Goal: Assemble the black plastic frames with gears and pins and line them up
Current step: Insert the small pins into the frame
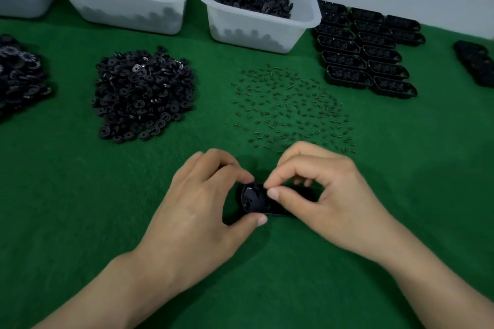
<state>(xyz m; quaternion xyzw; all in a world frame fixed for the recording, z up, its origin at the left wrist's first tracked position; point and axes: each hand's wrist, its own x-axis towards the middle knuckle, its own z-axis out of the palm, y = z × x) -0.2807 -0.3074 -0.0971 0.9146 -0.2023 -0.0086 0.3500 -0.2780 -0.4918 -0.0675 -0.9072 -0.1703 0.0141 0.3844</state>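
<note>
A black plastic frame (254,199) lies on the green mat at the centre front. My left hand (203,200) grips its left end between thumb and fingers. My right hand (318,189) hovers over the frame's middle with thumb and forefinger pinched together at its top; what they pinch is too small to see. Beyond my hands, many small pins (291,107) are scattered on the mat. A heap of black gears (144,93) lies to the left of them. Assembled frames (366,51) stand in rows at the back right.
Two white bins (125,8) (256,32) of black parts stand at the back. Another heap of gears (18,75) lies at the far left. More black frames (478,61) sit at the right edge. The green mat (80,208) covers the table.
</note>
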